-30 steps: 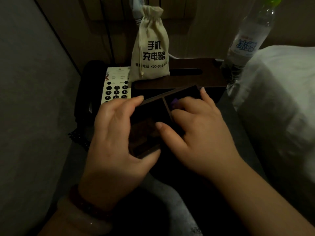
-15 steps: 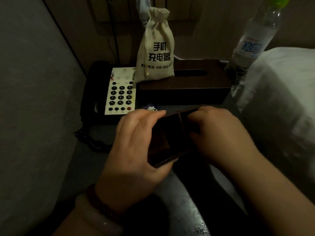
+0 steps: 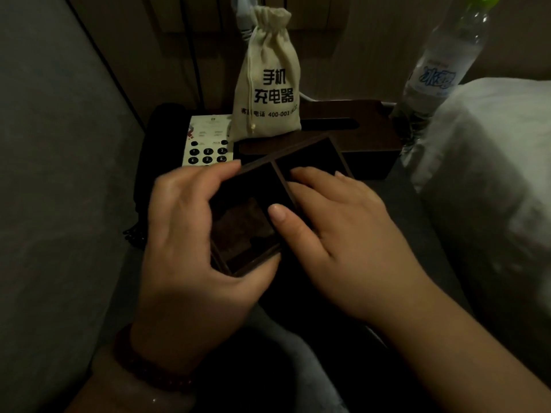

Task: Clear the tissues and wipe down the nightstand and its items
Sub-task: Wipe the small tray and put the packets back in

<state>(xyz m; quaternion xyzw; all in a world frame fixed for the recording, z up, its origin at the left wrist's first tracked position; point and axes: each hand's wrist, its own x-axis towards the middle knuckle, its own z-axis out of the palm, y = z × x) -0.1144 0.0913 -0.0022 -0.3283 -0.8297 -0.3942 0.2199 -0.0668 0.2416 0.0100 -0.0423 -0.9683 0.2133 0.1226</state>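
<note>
Tray: dark wood, two compartments split by one divider, held tilted above the front of the nightstand, far edge raised toward the tissue box.

Left hand: back of hand toward the camera, wrist low at the frame's lower left, bracelet on the wrist. The fingers are held together and hooked over the far rim of the left compartment. The thumb presses the near rim. The tray is clamped between them.

Right hand: forearm enters from the lower right, palm down. The fingers are nearly straight, slightly spread, and reach into the right compartment. The thumb lies extended across the divider, with its tip over the left compartment. Whether anything sits under the palm cannot be told.

Behind the tray, left to right:
- phone with a white keypad
- pouch, upright, printed with black characters, standing at the left end of the tissue box
- bottle, clear with a green cap, at the right end of the box

White bedding borders the nightstand on the right
</note>
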